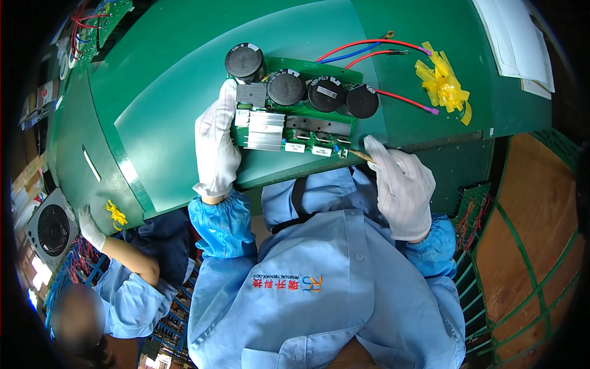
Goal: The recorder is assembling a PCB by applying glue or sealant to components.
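A green circuit board (298, 64) lies near the front edge of the bench, with several large black capacitors (326, 94) along it. A silver finned heat sink (265, 131) and white block components stand on its near side. My left hand (216, 144), in a white glove, grips the board's left end, its fingertips partly hidden beside a capacitor. In my gloved right hand (402, 190) is a thin brownish pointed tool (361, 155), its tip at the board's near right corner. Most of the tool is hidden by my fingers. Red and blue wires (356, 52) run from the board's far side.
A bundle of yellow ties (444, 86) lies right of the wires. White papers (516, 43) are at the far right of the green bench (178, 80). Another wired board (104, 27) sits far left. A co-worker (132, 289) in blue is at the left, near a fan (53, 229).
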A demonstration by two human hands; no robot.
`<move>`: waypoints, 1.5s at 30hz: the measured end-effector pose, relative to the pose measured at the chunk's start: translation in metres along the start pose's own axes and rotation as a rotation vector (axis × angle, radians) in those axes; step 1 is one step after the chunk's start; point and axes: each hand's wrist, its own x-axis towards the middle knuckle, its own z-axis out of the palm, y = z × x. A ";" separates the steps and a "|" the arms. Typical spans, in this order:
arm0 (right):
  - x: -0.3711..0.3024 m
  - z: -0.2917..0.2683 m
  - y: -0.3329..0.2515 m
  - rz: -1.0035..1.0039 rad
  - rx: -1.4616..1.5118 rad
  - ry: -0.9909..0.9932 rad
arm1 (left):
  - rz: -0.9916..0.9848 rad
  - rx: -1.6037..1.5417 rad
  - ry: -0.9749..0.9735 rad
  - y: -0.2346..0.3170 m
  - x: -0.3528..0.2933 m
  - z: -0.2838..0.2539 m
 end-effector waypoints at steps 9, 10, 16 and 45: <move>0.001 -0.001 0.002 -0.012 0.019 -0.033 | -0.160 -0.111 -0.064 -0.009 -0.002 0.003; 0.002 -0.002 0.003 -0.013 -0.028 -0.012 | -0.160 -0.110 -0.064 -0.009 -0.003 0.002; 0.000 -0.005 0.009 0.052 0.030 0.038 | -0.236 -0.325 0.087 0.005 0.002 0.008; 0.022 -0.015 -0.009 -0.211 -0.189 0.026 | 0.007 0.015 0.006 0.003 0.000 0.002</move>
